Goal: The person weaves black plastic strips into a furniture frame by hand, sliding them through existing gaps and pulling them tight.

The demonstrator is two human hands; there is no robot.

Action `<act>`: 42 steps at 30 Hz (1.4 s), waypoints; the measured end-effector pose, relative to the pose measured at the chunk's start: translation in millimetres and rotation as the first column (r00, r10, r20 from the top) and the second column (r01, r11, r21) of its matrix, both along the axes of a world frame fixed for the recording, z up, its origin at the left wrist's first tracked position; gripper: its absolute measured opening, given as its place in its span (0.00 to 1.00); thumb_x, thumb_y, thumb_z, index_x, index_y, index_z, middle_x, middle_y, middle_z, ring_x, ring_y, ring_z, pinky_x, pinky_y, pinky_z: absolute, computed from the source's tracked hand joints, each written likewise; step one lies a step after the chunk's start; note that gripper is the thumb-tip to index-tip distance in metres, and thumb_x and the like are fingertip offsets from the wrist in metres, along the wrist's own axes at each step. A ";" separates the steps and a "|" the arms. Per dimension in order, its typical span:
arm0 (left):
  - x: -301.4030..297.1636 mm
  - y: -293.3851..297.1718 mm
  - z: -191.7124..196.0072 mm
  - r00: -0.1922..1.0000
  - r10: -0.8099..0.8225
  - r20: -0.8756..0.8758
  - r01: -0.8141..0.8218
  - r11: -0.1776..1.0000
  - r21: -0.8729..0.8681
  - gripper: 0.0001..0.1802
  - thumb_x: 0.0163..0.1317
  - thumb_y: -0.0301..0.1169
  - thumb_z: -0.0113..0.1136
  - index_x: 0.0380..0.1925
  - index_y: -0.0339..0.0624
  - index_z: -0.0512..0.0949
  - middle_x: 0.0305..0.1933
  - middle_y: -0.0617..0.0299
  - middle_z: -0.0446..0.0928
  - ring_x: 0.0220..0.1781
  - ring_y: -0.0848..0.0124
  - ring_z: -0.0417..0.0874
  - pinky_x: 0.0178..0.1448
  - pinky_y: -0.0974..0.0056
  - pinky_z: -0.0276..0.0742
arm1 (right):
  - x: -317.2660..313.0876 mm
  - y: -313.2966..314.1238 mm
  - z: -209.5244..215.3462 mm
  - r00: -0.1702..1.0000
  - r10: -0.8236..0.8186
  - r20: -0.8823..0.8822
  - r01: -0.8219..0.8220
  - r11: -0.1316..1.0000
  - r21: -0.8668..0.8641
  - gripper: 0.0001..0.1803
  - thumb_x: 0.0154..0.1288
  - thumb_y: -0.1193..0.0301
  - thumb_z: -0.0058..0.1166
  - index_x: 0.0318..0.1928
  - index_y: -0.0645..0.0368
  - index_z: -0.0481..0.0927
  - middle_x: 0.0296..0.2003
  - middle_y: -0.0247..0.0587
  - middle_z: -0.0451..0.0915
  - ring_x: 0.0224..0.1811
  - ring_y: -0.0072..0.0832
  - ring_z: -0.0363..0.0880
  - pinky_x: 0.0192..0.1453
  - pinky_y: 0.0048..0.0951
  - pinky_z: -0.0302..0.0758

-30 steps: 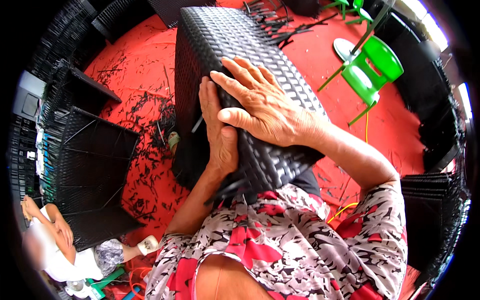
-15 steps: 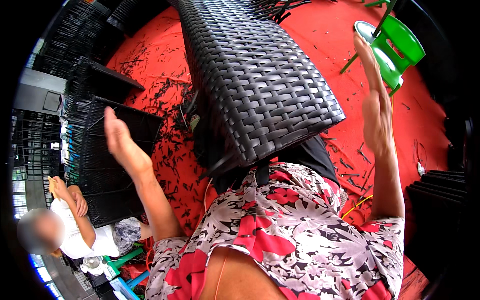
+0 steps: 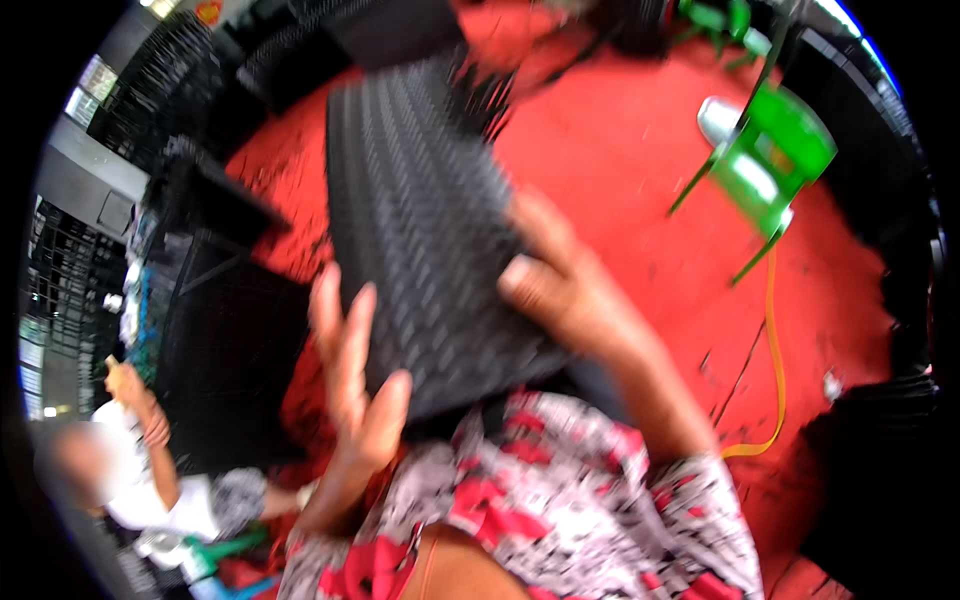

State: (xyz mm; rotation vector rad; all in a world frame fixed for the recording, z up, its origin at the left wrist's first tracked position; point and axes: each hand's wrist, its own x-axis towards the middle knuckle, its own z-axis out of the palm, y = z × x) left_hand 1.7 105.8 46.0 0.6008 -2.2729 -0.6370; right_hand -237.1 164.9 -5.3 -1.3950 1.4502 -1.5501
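A long black woven wicker furniture piece [image 3: 435, 270] stands in front of me, blurred by motion, its near end close to my lap. At its near left side is my left hand [image 3: 355, 365], fingers stretched and apart, the thumb over the weave. My right hand [image 3: 560, 285] lies along the right edge, its thumb apart from the stretched fingers. Both hands look to be touching the wicker, though the blur hides how firmly. Loose dark strands [image 3: 485, 100] stick out at the far right of the piece.
A green plastic chair [image 3: 775, 160] stands to the right on the red floor covering [image 3: 620, 150], a yellow cord [image 3: 775, 370] nearby. Another person in a white top [image 3: 175, 500] sits at the left beside dark wicker pieces [image 3: 220, 350]. Black stacked items [image 3: 880, 440] are at the right.
Both my hands have come down and inward from raised positions to the sides of the wicker piece. My view has shifted, and the wicker piece appears farther left and turned.
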 end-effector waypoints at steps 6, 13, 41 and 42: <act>50.7 2.9 -15.6 0.954 0.193 -0.232 -0.123 0.951 0.285 0.39 0.60 0.46 0.52 0.67 0.33 0.59 0.75 0.48 0.46 0.77 0.57 0.45 0.76 0.53 0.38 | 48.1 -41.5 60.5 0.627 0.082 -0.774 -0.284 0.950 -0.129 0.47 0.67 0.40 0.38 0.71 0.65 0.46 0.72 0.58 0.41 0.76 0.47 0.32 0.74 0.56 0.35; 54.4 0.1 -21.2 0.934 0.202 -0.294 -0.125 0.958 0.259 0.37 0.60 0.45 0.48 0.64 0.30 0.63 0.74 0.46 0.51 0.76 0.56 0.50 0.75 0.54 0.43 | 70.9 -65.0 32.9 0.347 0.169 -0.922 -0.533 0.845 -0.046 0.48 0.67 0.37 0.29 0.67 0.70 0.55 0.69 0.59 0.52 0.74 0.49 0.45 0.72 0.59 0.42; 60.1 -45.6 -66.6 0.594 0.537 -0.599 -0.539 0.819 0.199 0.27 0.59 0.17 0.52 0.60 0.27 0.65 0.63 0.50 0.69 0.62 0.63 0.72 0.66 0.63 0.63 | 89.1 -77.3 22.3 0.949 0.106 -0.297 -0.184 0.951 -0.249 0.30 0.68 0.56 0.50 0.65 0.60 0.64 0.68 0.50 0.57 0.75 0.45 0.42 0.75 0.45 0.44; 55.6 -62.3 -60.3 0.569 0.531 -0.628 -0.546 0.815 0.195 0.25 0.59 0.17 0.52 0.59 0.27 0.67 0.61 0.50 0.71 0.61 0.64 0.73 0.65 0.64 0.65 | 84.8 -94.6 26.6 0.944 0.090 -0.319 -0.184 0.943 -0.278 0.30 0.68 0.58 0.51 0.65 0.60 0.65 0.67 0.51 0.59 0.74 0.43 0.45 0.74 0.43 0.46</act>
